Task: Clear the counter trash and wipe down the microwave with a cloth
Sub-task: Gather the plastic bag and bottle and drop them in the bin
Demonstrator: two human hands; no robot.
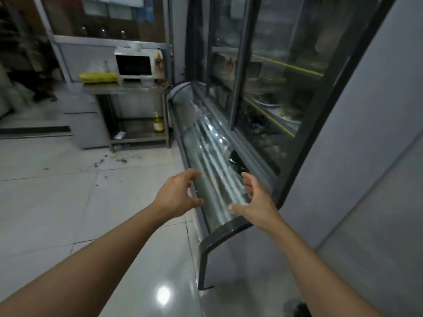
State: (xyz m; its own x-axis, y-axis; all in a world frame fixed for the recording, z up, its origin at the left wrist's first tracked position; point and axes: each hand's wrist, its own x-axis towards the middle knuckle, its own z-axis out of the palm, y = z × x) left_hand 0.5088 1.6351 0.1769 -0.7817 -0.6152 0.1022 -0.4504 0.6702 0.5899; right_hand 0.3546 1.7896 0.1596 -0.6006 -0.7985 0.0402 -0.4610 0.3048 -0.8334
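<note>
Task judged not yet begun. Far left: crumpled yellow plastic bag (pixel 98 77) on steel counter (pixel 123 89), uncleared. Beside it, white microwave with dark door (pixel 137 65), unwiped; clear plastic cup (pixel 146 80) in front. No cloth visible. Foreground: left hand (pixel 179 194) empty, fingers loosely spread; right hand (pixel 254 200) likewise empty, well apart from counter, beside curved glass display case (pixel 212 156).
</note>
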